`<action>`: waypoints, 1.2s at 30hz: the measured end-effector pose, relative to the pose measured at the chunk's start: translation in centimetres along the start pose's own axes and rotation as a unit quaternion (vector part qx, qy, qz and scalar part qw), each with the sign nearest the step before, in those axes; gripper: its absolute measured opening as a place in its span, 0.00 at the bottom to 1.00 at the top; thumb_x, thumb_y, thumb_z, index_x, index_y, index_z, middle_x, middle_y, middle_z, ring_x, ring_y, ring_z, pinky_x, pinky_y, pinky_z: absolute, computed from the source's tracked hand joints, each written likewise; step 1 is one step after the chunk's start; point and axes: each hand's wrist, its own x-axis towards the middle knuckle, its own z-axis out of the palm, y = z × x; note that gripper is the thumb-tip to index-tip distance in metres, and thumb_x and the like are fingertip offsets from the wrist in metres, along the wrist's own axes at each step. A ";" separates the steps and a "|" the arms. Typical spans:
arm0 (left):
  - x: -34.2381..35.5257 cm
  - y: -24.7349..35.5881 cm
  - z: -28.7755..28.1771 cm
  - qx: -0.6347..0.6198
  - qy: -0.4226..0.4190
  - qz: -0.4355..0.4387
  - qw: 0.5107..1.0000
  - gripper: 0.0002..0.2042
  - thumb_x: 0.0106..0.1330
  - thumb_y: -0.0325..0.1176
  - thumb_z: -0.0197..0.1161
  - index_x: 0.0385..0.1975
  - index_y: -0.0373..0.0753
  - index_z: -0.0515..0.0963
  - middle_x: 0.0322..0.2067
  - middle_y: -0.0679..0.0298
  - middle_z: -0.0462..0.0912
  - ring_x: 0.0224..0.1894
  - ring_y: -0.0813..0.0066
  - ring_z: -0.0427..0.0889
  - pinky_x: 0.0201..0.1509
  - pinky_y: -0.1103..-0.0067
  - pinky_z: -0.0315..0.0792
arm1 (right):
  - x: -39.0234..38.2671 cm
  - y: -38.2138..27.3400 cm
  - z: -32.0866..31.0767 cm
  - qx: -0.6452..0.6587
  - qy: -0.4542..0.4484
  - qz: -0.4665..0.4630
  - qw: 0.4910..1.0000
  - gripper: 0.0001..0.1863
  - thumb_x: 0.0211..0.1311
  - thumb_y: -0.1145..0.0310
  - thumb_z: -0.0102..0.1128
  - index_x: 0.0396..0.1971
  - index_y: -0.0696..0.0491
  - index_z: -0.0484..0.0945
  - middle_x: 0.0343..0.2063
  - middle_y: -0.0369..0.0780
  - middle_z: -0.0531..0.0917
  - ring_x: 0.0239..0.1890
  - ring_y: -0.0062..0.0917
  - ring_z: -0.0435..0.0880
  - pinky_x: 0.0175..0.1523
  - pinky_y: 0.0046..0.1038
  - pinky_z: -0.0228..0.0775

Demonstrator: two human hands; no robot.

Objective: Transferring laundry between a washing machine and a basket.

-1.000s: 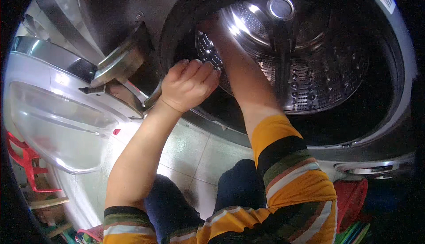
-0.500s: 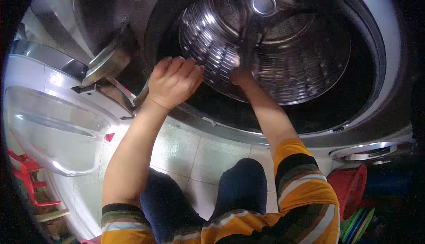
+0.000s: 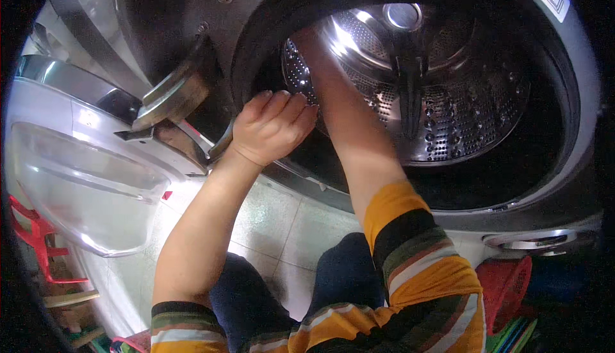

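Note:
The front-loading washing machine's steel drum (image 3: 448, 125), perforated and shiny, lies ahead of me inside a wide black rubber door seal (image 3: 474, 183). My left hand (image 3: 275, 125) is closed, its fingers curled over the seal at the left side of the opening. Beside it, my right hand (image 3: 312, 49) reaches into the drum's left part, near the perforated wall. It is dark and blurred there, so its fingers and anything in them cannot be made out. A dark paddle (image 3: 408, 87) runs down the drum wall, right of my forearm.
The machine's door with its clear bowl (image 3: 83, 186) hangs wide on the left, held by a metal hinge (image 3: 173, 100). A red plastic chair (image 3: 41, 241) stands at far left. At lower right are a red basket (image 3: 503, 289) and a round chrome-rimmed part (image 3: 532, 243).
My right hand has gone from the drum's near edge to its left side, deeper in. The drum looked motion-blurred before and is sharper now. My left hand keeps its place on the seal.

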 end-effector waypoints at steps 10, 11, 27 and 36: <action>0.2 -0.1 -0.3 0.004 -0.024 0.002 1.000 0.08 0.52 0.40 0.65 0.19 0.52 0.72 0.27 0.78 0.75 0.33 0.82 0.75 0.49 0.77 0.59 | -3.1 2.1 8.5 0.035 0.028 -0.124 0.991 0.25 0.54 0.65 0.50 0.52 0.59 0.71 0.55 0.49 0.71 0.60 0.44 0.65 0.68 0.42 0.49; 0.9 0.4 0.0 -0.006 -0.012 0.003 1.000 0.08 0.52 0.40 0.65 0.19 0.52 0.72 0.27 0.78 0.75 0.32 0.82 0.75 0.48 0.77 0.60 | -4.6 3.9 10.6 -0.100 0.052 -0.156 0.981 0.23 0.54 0.65 0.50 0.51 0.58 0.73 0.54 0.49 0.72 0.59 0.44 0.66 0.67 0.41 0.51; 0.6 0.4 -0.1 -0.006 -0.003 -0.006 1.000 0.06 0.51 0.40 0.66 0.20 0.52 0.75 0.27 0.77 0.77 0.33 0.81 0.76 0.47 0.77 0.61 | -11.2 3.3 2.6 0.252 -0.093 0.071 0.961 0.22 0.56 0.61 0.52 0.49 0.54 0.75 0.51 0.50 0.74 0.60 0.43 0.66 0.67 0.43 0.49; 1.5 1.1 0.1 -0.022 0.005 0.010 1.000 0.07 0.49 0.42 0.67 0.20 0.53 0.75 0.27 0.79 0.76 0.33 0.82 0.75 0.48 0.77 0.60 | 4.9 5.2 7.8 -0.061 -0.091 0.055 0.992 0.25 0.56 0.61 0.50 0.53 0.56 0.72 0.55 0.51 0.72 0.62 0.45 0.64 0.68 0.49 0.43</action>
